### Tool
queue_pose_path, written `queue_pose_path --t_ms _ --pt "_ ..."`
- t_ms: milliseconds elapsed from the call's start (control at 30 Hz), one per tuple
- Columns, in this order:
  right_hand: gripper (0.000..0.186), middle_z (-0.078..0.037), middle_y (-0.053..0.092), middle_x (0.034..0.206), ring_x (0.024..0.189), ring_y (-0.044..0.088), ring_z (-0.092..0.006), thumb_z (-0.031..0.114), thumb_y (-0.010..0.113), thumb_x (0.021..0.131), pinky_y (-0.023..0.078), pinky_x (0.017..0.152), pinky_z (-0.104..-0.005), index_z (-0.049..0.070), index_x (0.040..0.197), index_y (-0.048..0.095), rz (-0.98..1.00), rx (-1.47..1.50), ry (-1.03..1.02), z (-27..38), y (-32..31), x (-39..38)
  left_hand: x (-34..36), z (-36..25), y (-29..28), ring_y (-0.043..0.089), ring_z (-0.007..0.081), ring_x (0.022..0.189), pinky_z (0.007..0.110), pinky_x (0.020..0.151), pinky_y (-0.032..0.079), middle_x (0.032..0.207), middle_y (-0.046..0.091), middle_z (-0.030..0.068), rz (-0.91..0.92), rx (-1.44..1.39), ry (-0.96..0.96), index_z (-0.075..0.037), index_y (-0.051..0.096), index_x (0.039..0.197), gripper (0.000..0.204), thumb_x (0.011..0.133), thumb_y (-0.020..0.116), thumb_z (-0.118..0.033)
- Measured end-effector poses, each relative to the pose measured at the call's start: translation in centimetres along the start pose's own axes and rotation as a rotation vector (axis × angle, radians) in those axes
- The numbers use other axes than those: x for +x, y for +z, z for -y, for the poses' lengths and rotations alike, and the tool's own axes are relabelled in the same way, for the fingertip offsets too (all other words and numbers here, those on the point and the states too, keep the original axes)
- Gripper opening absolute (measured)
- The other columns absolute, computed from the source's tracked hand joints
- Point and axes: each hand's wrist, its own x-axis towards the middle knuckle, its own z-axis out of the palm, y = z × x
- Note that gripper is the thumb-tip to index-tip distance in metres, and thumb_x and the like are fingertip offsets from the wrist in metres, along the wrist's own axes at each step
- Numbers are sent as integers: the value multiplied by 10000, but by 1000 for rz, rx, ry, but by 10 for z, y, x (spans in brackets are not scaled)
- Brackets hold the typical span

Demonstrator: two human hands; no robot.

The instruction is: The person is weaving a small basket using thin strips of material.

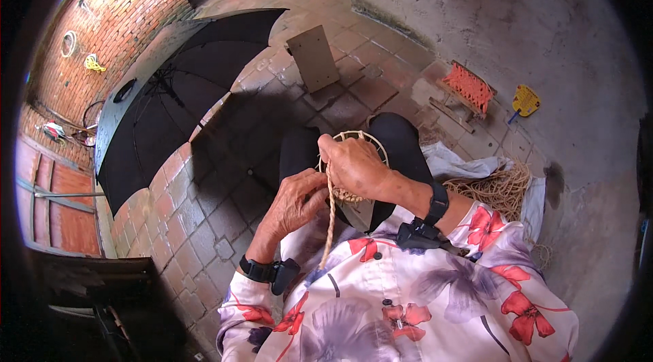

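Observation:
A small round woven basket (372,138) with a pale rim and open ribs rests between my knees. My right hand (358,166) reaches across it, fingers closed on a braided straw cord (330,220). The cord's tail hangs down toward my shirt. My left hand (294,203) is closed beside the cord at the basket's left side; its fingertips are partly hidden, so what they pinch cannot be made out. Both hands cover much of the basket.
At my right, a heap of straw cord (500,192) lies on a white sack (454,160). An open black umbrella (183,86) stands at left. Ahead are a board (313,58), a small stool with orange webbing (469,88) and a yellow fly swatter (525,101).

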Motion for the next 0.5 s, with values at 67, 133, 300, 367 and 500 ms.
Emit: queue_pose_path --t_ms 67,133,300,367,500 --pt "166 -213 636 668 673 660 -406 83 647 779 507 625 -502 9 870 529 -6 -10 -2 2 -1 0 -1 -1 3 600 335 716 403 660 483 761 572 148 -63 -8 0 -16 649 950 146 871 590 -123" --pt "179 -227 643 670 677 676 -401 87 651 778 523 626 -493 -7 864 525 -13 -21 -3 1 -1 0 -3 -2 4 603 329 716 399 663 487 764 577 148 -57 22 -17 -18 653 953 148 874 588 -126" --pt "221 -167 630 720 630 651 -323 37 606 802 497 590 -448 13 1009 532 -83 -13 -85 -6 0 -11 -5 2 8 617 321 748 382 696 501 834 608 139 -116 31 66 -50 645 1030 183 877 586 -131" --pt "273 -122 625 736 603 628 -241 27 598 818 486 555 -389 13 1079 517 -52 229 3 -13 -8 -14 -4 1 7 626 330 773 387 709 503 859 615 139 -110 45 46 -55 641 1046 190 878 586 -125" --pt "414 -14 591 788 573 515 -44 7 581 855 413 488 -221 19 1248 454 260 1214 346 -12 -40 -35 -5 1 5 642 347 829 400 740 510 913 634 140 2 34 -34 -61 641 1057 191 880 590 -112"
